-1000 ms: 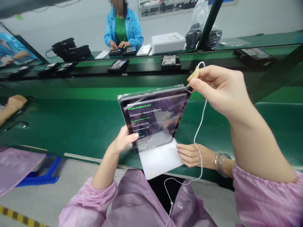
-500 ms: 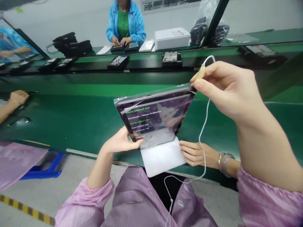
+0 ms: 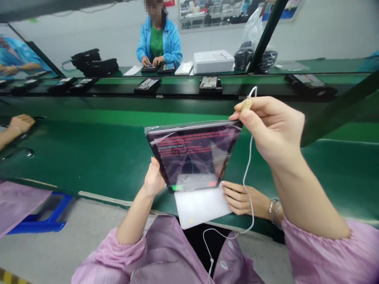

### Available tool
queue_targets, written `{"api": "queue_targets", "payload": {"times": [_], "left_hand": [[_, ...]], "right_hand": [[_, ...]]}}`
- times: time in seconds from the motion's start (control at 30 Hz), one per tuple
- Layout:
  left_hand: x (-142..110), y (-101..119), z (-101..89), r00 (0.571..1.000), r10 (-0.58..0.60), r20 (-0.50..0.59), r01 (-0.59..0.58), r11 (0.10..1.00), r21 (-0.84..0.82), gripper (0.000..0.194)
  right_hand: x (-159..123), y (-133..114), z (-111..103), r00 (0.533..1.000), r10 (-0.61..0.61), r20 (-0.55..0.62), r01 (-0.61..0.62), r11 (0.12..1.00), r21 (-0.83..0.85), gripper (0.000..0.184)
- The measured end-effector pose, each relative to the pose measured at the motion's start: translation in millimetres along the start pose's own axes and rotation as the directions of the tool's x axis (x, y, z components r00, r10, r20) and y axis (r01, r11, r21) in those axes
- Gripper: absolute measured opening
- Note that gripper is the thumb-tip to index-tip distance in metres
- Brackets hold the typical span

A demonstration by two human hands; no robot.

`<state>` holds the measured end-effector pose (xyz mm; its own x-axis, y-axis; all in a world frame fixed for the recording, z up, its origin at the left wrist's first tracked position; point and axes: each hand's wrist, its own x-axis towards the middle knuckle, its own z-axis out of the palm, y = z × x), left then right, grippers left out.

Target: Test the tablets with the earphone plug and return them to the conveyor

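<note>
An electronics factory, folks, right on an assembly line: film-wrapped tablet (image 3: pixel 195 157) above the near edge of the long green worktop (image 3: pixel 89 157), devices (image 3: pixel 148 85) in a row on a dark strip (image 3: pixel 180 88) past its far edge, blue-coated worker (image 3: pixel 174 43) beyond, striped tape (image 3: pixel 10 277) on the floor (image 3: pixel 94 225)!

Tablet screen (image 3: pixel 194 165) — now apparently red text (image 3: pixel 192 139)

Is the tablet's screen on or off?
On. The tablet by the left hand shows red text, plus a green patch and a red patch near its lower edge.
</note>
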<state>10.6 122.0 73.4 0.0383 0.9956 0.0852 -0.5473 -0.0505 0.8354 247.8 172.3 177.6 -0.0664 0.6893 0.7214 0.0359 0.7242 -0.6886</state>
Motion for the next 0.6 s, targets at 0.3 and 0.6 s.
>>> {"api": "queue_targets", "payload": {"times": [0.3,0.6], "left_hand": [[23,26,17.5,0.849,-0.47,0.243,0.516,0.836,-0.186,0.053],[-12,-29,35.7,0.763,-0.534,0.365,0.638,0.714,-0.289,0.046]], "right_hand": [[16,41,8,0.974,0.219,-0.056,-0.191,0.931,0.312,0.042],[11,53,35,0.951,0.306,-0.04,-0.245,0.828,0.504,0.027]]}}
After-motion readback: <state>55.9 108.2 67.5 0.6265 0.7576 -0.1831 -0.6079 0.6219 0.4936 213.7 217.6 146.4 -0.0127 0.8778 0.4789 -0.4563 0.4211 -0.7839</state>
